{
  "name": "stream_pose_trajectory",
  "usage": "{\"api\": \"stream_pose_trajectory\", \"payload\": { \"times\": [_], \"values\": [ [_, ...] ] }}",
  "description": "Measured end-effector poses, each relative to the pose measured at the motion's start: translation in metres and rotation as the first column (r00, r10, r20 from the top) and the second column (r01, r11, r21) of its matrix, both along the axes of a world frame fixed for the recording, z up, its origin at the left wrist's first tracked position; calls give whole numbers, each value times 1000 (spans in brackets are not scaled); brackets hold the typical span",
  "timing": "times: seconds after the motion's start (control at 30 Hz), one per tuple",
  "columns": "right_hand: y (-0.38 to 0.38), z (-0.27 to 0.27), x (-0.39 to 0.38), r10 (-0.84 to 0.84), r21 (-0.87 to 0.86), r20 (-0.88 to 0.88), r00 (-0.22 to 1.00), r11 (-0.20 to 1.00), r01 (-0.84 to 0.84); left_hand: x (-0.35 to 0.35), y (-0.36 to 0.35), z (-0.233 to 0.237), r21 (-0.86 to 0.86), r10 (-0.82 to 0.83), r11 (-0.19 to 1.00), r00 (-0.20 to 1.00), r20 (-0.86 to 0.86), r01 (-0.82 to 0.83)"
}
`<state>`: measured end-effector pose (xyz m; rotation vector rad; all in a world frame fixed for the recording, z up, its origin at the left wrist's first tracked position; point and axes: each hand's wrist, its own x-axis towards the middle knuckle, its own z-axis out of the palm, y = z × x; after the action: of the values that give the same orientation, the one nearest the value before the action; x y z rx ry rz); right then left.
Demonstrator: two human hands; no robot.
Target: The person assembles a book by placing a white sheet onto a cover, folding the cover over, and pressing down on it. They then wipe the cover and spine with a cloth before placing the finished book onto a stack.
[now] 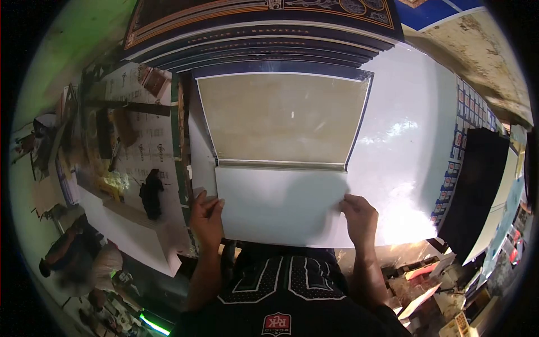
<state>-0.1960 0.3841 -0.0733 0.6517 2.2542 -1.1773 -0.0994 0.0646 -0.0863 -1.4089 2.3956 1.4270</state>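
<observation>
A book cover (281,118) lies opened away from me, its beige inner board framed by dark blue edges. On the near side of its fold lies a blank white sheet (269,202) that reaches toward my body. My left hand (206,222) is at the sheet's left edge, thumb and fingers pinched together there. At the opposite edge, my right hand (360,219) pinches the sheet's right side with thumb and forefinger. Both hands rest about level with each other.
A stack of dark books (258,33) with gold decoration stands just behind the cover. The white tabletop (404,112) extends to the right, where a black panel (474,185) stands. A person (78,258) is at the lower left, beyond a white-sided box (129,236).
</observation>
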Motion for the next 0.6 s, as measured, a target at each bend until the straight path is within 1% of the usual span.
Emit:
{"api": "stream_pose_trajectory", "payload": {
  "times": [0.03, 0.1, 0.2, 0.27, 0.3, 0.4, 0.43, 0.47, 0.53, 0.57, 0.6],
  "values": [
    [-2, 3, 0, -2, 13, -26, 1000, 1000, 3, -4, 2, 6, -2, 0, 1000, 1000, -2, 0],
    [-4, 2, 1, -1, 16, -53, 999, 1000, 2, -10, 5, 14, -74, -50, 996, 997, 53, 54],
    [1, -5, 5, 40, 12, -76, 996, 999, -40, 1, -3, 2, -72, -84, 994, 996, 35, 87],
    [4, -9, 6, -38, -73, -49, 998, 997, 34, 3, -6, -2, -61, -81, 995, 996, 31, 83],
    [3, -6, 3, -16, -48, -41, 999, 999, 14, 3, -6, -3, -41, -84, 996, 996, 26, 85],
    [4, -6, 2, 9, -60, -62, 998, 998, -12, 2, -6, -3, -42, -81, 996, 996, 31, 82],
    [5, -8, 3, 25, -39, -80, 996, 999, -29, 1, -5, 0, -71, -98, 992, 994, 43, 101],
    [6, -12, 5, 25, -43, -97, 995, 999, -30, 3, -5, -2, -94, -73, 993, 996, 45, 77],
    [5, -11, 5, 62, -52, -112, 992, 996, -68, 7, -10, -10, -58, -104, 993, 993, 53, 107],
    [8, -16, 7, 92, -25, -145, 985, 995, -97, 7, -11, -7, -63, -121, 990, 989, 82, 126],
    [5, -12, 3, 70, -22, -84, 994, 997, -72, 5, -11, -3, -64, -141, 987, 984, 110, 149]
  ]
}}
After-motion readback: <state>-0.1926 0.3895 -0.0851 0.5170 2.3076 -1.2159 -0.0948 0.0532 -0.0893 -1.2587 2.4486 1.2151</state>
